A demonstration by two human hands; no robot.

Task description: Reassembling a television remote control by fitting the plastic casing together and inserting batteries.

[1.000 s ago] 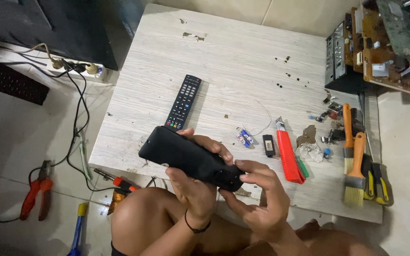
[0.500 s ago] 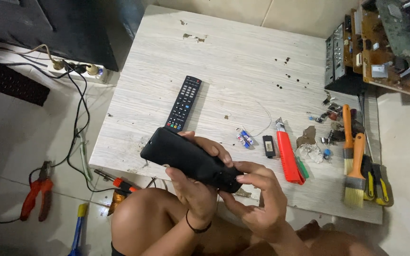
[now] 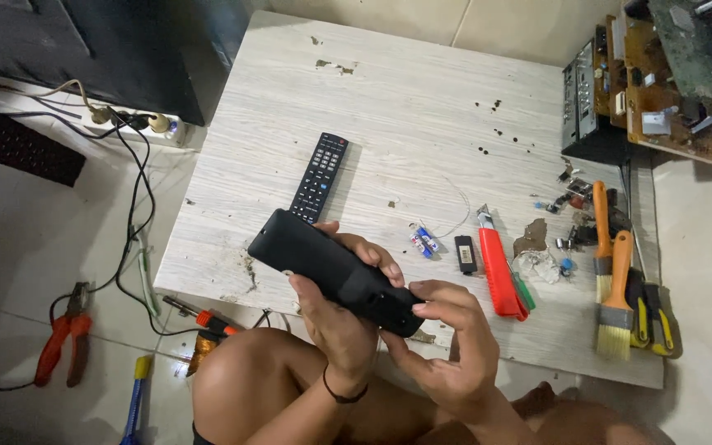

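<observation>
I hold a black remote control (image 3: 315,255) back side up over the near edge of a low pale wooden table (image 3: 422,107). My left hand (image 3: 341,317) wraps around its middle from below, fingers curled over the far side. My right hand (image 3: 447,346) grips the near end, thumb and fingertips pressed on the lower part of the back. A second black remote (image 3: 320,176) lies button side up on the table just beyond.
Two small batteries (image 3: 423,241), a small black piece (image 3: 466,253), a red utility knife (image 3: 500,268), orange-handled brushes (image 3: 617,288) and small parts lie at right. Circuit boards (image 3: 677,74) sit at far right. On the floor: red pliers (image 3: 61,338), screwdrivers (image 3: 199,316), a power strip (image 3: 138,125) with cables.
The held remote has shifted very slightly in my hands; otherwise nothing visibly differs.
</observation>
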